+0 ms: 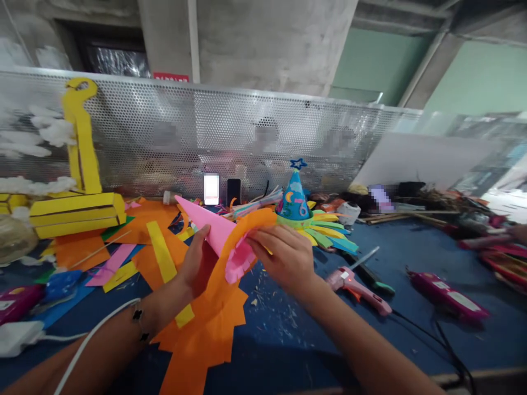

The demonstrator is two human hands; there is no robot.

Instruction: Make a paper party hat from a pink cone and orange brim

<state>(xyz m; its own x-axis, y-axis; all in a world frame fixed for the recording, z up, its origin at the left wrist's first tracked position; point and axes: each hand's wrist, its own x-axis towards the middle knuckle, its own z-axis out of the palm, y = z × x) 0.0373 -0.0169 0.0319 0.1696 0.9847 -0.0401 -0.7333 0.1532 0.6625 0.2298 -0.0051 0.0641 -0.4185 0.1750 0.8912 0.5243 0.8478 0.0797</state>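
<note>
As left hand (pixel 197 266), right hand (pixel 286 258) hold pink cone (pixel 209 225) | glue gun (pixel 356 282) near

Blue table (pixel 288 329), cluttered. Far left: yellow cardboard model (pixel 78 211), orange sheets (pixel 154 216) beside it, yellow strip (pixel 160 249) and pink strip (pixel 111 263) lying over them. Near left edge: white adapter (pixel 16 336). Centre back: party hat (pixel 293 200) upright on paper fringe (pixel 329 233), two phones (pixel 211 189) behind. Right: pink glue gun (pixel 356 282), second glue gun (pixel 447 296) well apart, cable (pixel 444 340) trailing to near edge. Paper crumbs (pixel 263 296) mid-table.
</note>
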